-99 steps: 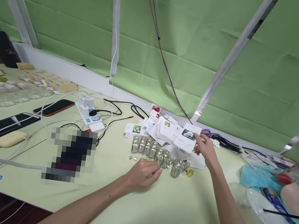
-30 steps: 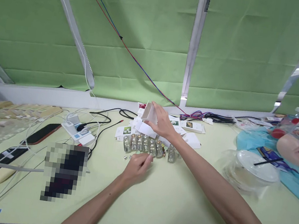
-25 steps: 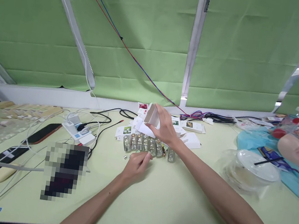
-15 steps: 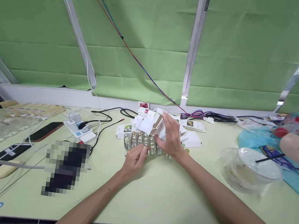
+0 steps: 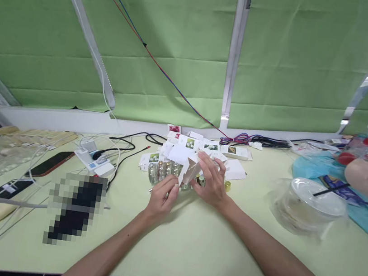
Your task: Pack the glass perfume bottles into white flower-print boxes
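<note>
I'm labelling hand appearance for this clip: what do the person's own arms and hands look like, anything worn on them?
Both arms are bare from the frame's lower edge to the fingers, with no sleeves in view. The left hand and the right hand wear no gloves, and no watch, bracelet or ring shows. A small dark mark sits on the left forearm.

A white power strip [image 5: 95, 165] with cables lies far left; a dark phone [image 5: 50, 163] sits beside it; a clear lidded plastic container [image 5: 311, 206] stands right, near a blue cloth [image 5: 313, 169]; green fabric [image 5: 170, 40] hangs behind the pale green table [image 5: 210, 246].
</note>
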`<state>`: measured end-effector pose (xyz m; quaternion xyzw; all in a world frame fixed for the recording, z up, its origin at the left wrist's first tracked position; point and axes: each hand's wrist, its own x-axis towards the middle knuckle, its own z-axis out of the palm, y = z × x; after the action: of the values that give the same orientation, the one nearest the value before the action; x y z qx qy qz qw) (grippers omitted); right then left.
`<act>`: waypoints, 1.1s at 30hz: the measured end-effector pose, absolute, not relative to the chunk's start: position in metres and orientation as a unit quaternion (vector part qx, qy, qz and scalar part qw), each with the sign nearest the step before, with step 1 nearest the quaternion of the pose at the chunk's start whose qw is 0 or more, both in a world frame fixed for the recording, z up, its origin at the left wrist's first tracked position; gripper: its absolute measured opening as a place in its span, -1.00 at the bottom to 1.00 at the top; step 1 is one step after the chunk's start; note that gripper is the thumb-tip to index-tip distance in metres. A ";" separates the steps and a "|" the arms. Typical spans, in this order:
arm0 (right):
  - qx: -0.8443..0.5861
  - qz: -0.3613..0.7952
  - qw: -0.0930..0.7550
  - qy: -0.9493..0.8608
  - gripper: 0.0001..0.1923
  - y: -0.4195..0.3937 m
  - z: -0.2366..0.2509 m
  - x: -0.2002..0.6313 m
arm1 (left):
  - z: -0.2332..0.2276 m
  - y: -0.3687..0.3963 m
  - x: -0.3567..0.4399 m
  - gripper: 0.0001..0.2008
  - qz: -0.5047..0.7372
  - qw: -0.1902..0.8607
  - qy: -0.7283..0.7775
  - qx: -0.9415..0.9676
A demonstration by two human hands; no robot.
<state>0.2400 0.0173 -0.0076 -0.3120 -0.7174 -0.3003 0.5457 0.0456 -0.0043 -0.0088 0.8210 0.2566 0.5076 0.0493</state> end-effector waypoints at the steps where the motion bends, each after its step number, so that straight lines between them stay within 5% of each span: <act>1: -0.304 -0.302 0.549 -0.717 -0.25 0.017 -0.007 0.238 | -0.008 -0.004 0.045 -0.69 0.511 0.046 0.251 0.821; 20: -0.296 -0.221 0.564 -0.738 -0.13 -0.006 -0.002 0.223 | 0.002 -0.003 0.041 -0.67 0.554 -0.010 0.213 0.805; 33: -0.295 -0.166 0.556 -0.759 -0.12 -0.013 -0.005 0.223 | -0.002 0.000 0.035 -0.49 0.622 -0.036 0.341 0.704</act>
<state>0.2228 -0.0130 -0.0053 -0.2952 -0.7591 -0.1662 0.5559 0.0348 0.0005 -0.0019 0.7037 0.3409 0.6223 -0.0357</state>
